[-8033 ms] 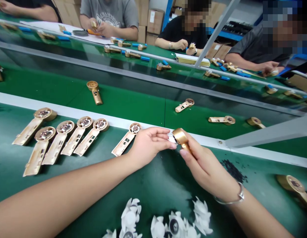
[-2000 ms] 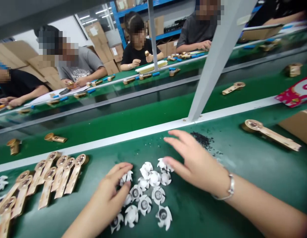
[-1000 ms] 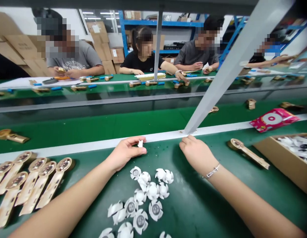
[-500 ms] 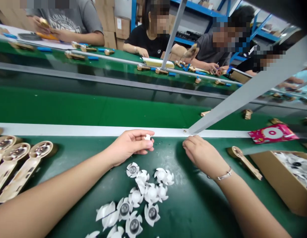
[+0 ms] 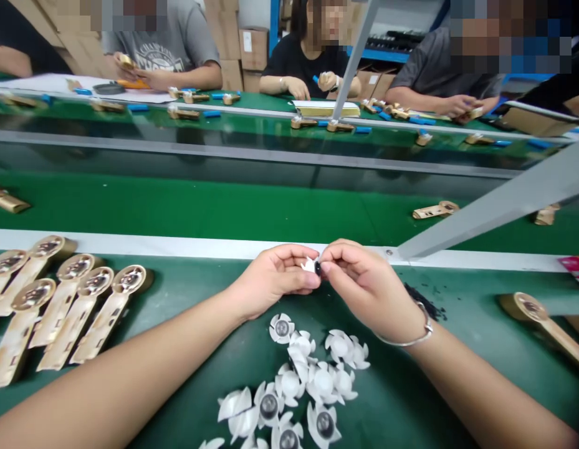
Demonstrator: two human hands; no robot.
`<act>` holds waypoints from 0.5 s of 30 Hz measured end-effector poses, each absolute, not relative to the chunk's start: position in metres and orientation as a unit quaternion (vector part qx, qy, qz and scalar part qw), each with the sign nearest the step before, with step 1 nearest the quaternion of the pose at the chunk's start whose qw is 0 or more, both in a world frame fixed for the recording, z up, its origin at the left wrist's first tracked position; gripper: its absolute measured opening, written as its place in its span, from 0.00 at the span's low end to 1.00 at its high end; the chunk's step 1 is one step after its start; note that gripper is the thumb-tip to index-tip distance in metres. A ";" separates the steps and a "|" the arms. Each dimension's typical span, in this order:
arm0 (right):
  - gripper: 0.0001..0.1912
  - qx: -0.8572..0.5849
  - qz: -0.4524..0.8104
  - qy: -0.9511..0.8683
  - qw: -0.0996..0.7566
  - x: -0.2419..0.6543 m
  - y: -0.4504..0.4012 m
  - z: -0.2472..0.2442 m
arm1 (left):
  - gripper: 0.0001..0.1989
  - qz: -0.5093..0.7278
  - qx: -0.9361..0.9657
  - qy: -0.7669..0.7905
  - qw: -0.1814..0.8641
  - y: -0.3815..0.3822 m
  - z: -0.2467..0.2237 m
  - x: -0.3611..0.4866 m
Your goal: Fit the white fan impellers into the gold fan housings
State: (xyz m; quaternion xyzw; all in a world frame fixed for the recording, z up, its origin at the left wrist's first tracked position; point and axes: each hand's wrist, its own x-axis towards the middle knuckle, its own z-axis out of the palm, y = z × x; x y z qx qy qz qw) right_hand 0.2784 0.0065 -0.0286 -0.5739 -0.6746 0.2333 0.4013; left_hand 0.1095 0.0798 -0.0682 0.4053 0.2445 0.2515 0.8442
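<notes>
My left hand [image 5: 275,280] is closed, pinching a small white fan blade [image 5: 308,265] between thumb and fingers. The fan blade's dark hub faces right. My right hand [image 5: 364,280] meets it there, thumb and forefinger pinched together against the dark end; whatever lies between these fingertips is too small to make out. Below the hands, several white fan blades [image 5: 321,381] lie loose on the green table [image 5: 186,393], some with the dark hub up. Beside my right wrist is a scatter of tiny black pieces [image 5: 424,302], partly hidden by the hand.
Several gold handheld fan shells [image 5: 90,282] lie at the left, another gold shell [image 5: 535,312] at the right. A white rail [image 5: 130,243] edges the green belt [image 5: 252,206], which carries more shells. A grey post [image 5: 495,206] slants up at the right. Co-workers sit across.
My right hand has moved left from the black pieces to the fan blade in my left hand. The view has swung right, so the table things appear further left or right than before.
</notes>
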 end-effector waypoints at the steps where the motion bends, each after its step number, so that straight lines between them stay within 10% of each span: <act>1: 0.06 -0.575 0.237 -0.672 0.402 0.279 0.007 -0.031 | 0.18 0.253 0.407 0.245 0.843 0.080 -0.068 0.110; 15: 0.14 -0.490 0.061 -0.779 0.385 0.279 -0.007 -0.037 | 0.14 0.299 0.373 0.256 0.840 0.078 -0.068 0.113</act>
